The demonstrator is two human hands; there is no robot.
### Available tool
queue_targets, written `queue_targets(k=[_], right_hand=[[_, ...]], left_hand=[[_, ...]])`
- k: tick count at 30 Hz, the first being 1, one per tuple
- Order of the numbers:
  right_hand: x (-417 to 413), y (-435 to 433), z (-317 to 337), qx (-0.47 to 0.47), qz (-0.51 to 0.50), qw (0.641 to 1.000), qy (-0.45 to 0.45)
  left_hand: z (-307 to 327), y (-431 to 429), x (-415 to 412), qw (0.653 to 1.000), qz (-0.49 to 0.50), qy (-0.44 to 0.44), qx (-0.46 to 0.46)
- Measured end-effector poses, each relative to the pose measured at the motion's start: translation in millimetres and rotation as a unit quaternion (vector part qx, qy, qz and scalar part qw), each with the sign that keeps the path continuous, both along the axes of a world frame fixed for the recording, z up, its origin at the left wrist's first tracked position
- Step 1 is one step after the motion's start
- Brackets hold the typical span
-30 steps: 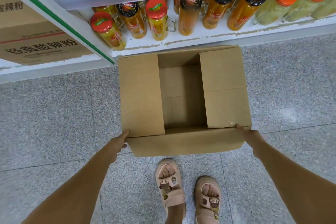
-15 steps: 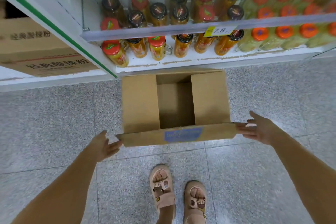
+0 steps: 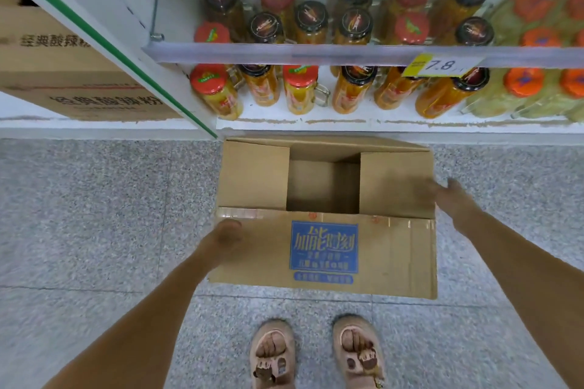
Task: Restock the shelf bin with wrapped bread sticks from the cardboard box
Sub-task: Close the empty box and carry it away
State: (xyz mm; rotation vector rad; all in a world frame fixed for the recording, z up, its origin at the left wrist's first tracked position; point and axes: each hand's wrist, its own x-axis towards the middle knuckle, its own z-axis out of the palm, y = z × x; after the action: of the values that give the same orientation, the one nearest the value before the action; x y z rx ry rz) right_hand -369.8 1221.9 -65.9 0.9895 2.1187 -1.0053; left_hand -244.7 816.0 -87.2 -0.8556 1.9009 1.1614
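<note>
The cardboard box [image 3: 252, 180] stands on the floor against the shelf base, its top open. Its near flap [image 3: 395, 249], which carries a blue label, lies folded out toward me. Only bare cardboard shows through the opening; no bread sticks or shelf bin are in view. My left hand [image 3: 226, 235] rests on the left end of the near flap, its fingers hidden from view. My right hand [image 3: 452, 197], blurred, reaches to the box's right edge with fingers stretched over the right flap.
Jars with red, black and orange lids [image 3: 297, 88] fill two white shelf levels behind the box, under a 7.8 price tag [image 3: 439, 65]. A printed carton [image 3: 79, 85] sits on the shelf at left. My sandalled feet [image 3: 316, 354] stand on speckled grey floor.
The near flap has swung down and out toward me, showing its blue label. My left hand moved onto that flap and my right hand went up along the box's right edge. The view lifted.
</note>
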Motion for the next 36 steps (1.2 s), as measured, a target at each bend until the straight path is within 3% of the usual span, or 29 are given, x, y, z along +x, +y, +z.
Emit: queue_targets(k=[4,7,11,14,18,21,25,27,31,36], right_hand=[[-58,-1,-24,-0.054,-0.076,0.995,0.044],[-75,0,-51,-0.050,-0.085,0.995,0.028],[-72,-13,-59,-0.014,-0.001,0.999,0.035],[-50,-12,-60,-0.037,0.008,0.999,-0.024],[-25,-16,-49,-0.167,-0.082,0.982,0.024],[-11,-11,-39,-0.272,-0.139,0.946,0.106],[8,7,-15,-0.374,-0.194,0.898,0.126],[23,6,-15,-0.337,-0.157,0.920,0.122],[60,-1,-47,-0.130,-0.086,0.985,0.080],[104,-18,-61,-0.075,-0.085,0.992,-0.059]], left_hand=[[-14,7,-2,0.988,-0.085,-0.035,-0.124],[-13,-4,11,0.994,-0.047,-0.045,-0.089],[0,-22,32,0.997,-0.054,-0.045,-0.041],[11,-32,46,0.990,0.034,-0.137,0.008],[9,-42,71,0.972,0.142,-0.183,0.023],[9,-38,75,0.965,0.206,-0.162,0.032],[15,-38,73,0.950,0.262,-0.164,0.049],[14,-40,73,0.944,0.281,-0.169,0.049],[6,-45,69,0.934,0.292,-0.201,0.053],[-2,-45,58,0.908,0.402,-0.108,-0.041]])
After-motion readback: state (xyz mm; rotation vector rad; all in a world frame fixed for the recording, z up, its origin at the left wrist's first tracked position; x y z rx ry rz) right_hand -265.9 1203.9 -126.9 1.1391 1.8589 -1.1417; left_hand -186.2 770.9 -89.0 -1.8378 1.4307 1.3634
